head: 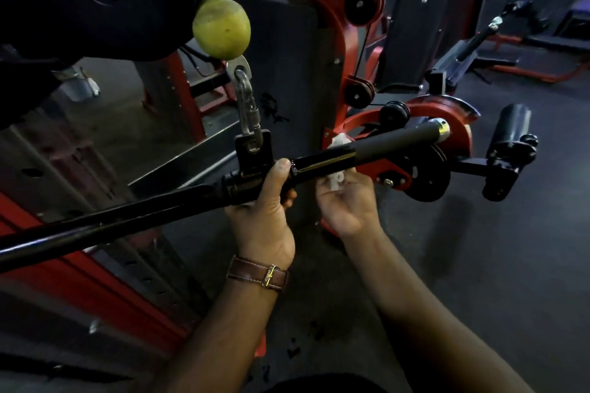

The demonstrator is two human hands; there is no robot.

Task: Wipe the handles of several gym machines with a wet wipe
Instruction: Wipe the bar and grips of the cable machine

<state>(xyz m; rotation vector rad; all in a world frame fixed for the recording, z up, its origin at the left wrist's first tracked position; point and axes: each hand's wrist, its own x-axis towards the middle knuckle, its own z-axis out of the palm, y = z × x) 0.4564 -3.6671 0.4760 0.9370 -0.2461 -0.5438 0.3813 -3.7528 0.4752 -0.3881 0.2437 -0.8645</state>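
I take the carabiner as my landmark; it hangs from a yellow-green ball stopper and clips into the black bracket at the middle of the pull-down bar. To its left, the bar slopes down toward the lower left edge of my view, passing over a red and black machine frame. Just below the carabiner, my left hand grips the bar at the centre collar, fingers curled under it and thumb over the top, clamped on it; a brown leather watch strap sits on that wrist. Right of the carabiner and a little lower, my right hand reaches up under the bar with its palm turned toward me, and its fingers are wrapped round the bar with the white wet wipe bunched between them and the metal; a scrap of the wipe shows above the bar too. Farther right, the rubber handle runs up to a shiny end cap, in front of a red cam wheel and a black roller pad. The dark floor lies beneath everything.
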